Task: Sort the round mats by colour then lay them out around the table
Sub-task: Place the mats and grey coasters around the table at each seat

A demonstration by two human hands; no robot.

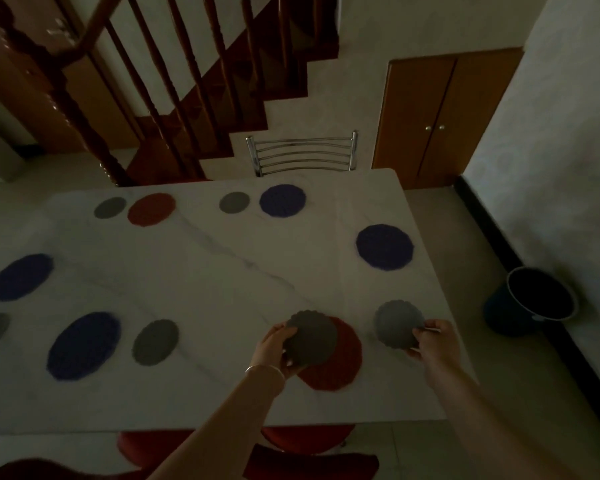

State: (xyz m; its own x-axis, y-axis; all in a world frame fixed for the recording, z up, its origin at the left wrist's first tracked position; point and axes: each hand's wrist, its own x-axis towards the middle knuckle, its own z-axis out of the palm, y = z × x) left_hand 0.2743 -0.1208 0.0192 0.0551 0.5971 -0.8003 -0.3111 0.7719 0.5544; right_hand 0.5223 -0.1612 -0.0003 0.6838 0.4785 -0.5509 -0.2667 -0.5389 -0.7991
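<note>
1. We reach both bare forearms forward from the lower edge of the view, angled up and slightly inward.
2. Our left hand (280, 348) sits palm-up with fingers curled, thumb on top, pinching the near-left edge of a dark grey mat (312, 337); a thin bangle (264, 370) circles that wrist.
3. Our right hand (433, 341) is further right, fingers closed on the right edge of a lighter grey mat (397, 323), wrist bent slightly inward.

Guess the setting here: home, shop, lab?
Most likely a home dining area. A marble-look table with a metal-backed chair pushed up to it, a wooden staircase with turned balusters just behind, and a small wooden cupboard set into the wall.
</note>
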